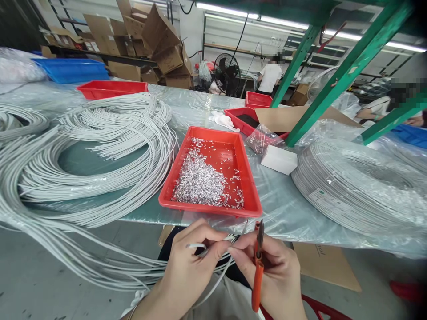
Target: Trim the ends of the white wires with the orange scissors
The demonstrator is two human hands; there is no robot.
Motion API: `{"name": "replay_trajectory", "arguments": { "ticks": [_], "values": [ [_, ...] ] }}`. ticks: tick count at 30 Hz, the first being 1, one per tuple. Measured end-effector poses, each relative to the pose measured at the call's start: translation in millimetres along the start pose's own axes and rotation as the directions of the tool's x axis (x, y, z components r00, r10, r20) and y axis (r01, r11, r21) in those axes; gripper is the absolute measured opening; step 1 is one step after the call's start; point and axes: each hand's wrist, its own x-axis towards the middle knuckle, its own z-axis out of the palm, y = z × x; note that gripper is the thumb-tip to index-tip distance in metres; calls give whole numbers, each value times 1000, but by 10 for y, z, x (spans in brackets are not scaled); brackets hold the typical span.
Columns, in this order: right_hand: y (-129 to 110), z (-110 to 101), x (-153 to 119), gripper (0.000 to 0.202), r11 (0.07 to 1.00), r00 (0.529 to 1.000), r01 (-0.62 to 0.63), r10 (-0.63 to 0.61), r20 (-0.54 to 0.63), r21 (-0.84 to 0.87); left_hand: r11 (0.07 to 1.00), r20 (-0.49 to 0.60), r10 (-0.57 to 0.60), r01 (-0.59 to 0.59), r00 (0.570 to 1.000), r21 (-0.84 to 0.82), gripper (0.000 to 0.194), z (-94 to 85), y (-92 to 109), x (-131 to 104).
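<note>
My left hand (188,258) pinches the end of a thin white cable (218,284), thumb against forefinger, above my lap. Close beside it, the thumb and forefinger of my right hand (278,266) are pressed together at the same cable end. Orange-handled cutting pliers (257,284) rest in my right hand, jaws pointing up; the fingers partly hide them. Just beyond both hands stands a red tray (210,207) with a heap of small shiny metal pieces (200,180). Bundled white cables (133,262) run from the left toward my lap.
Large coils of white cable (100,186) cover the table's left side. A plastic-wrapped cable coil (333,191) and a white box (279,159) lie at right. Green metal posts (343,75) slant overhead. Behind are a fan (227,73), cardboard boxes (163,40) and a person (269,75).
</note>
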Motion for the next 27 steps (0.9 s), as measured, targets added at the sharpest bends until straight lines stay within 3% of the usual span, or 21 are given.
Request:
{"name": "replay_trajectory", "arguments": {
  "ticks": [2, 5, 7, 10, 15, 19, 21, 24, 27],
  "values": [
    [-11, -2, 4, 10, 998, 997, -55, 56, -45, 36, 966, 91, -209, 220, 974, -137, 8, -1, 19, 13],
    [-7, -43, 38, 18, 982, 994, -113, 112, 13, 153, 785, 311, -431, 522, 847, -333, 18, -1, 43, 15],
    [24, -88, 75, 21, 954, 976, -174, 135, 168, 243, 672, 443, -437, 611, 783, -418, 28, 6, 36, 8],
    [96, -153, 128, 12, 902, 912, -290, 159, 378, 319, 576, 571, -384, 671, 726, -467, 36, 18, -11, -3],
    [154, -199, 190, 18, 889, 886, -338, 190, 424, 309, 536, 668, -334, 717, 665, -446, 36, 0, -103, -7],
    [144, -192, 225, 18, 908, 896, -307, 174, 409, 286, 548, 663, -339, 713, 668, -438, 36, -15, -119, 13],
    [136, -179, 228, 16, 922, 916, -265, 149, 373, 283, 581, 604, -380, 689, 701, -433, 36, -4, -112, 36],
    [102, -153, 223, 16, 934, 935, -219, 118, 335, 283, 672, 416, -457, 612, 786, -417, 30, 31, -110, 84],
    [54, -147, 278, 15, 970, 960, -137, 79, 270, 202, 708, 351, -473, 586, 808, -395, 27, 62, -133, 128]
  ]
}}
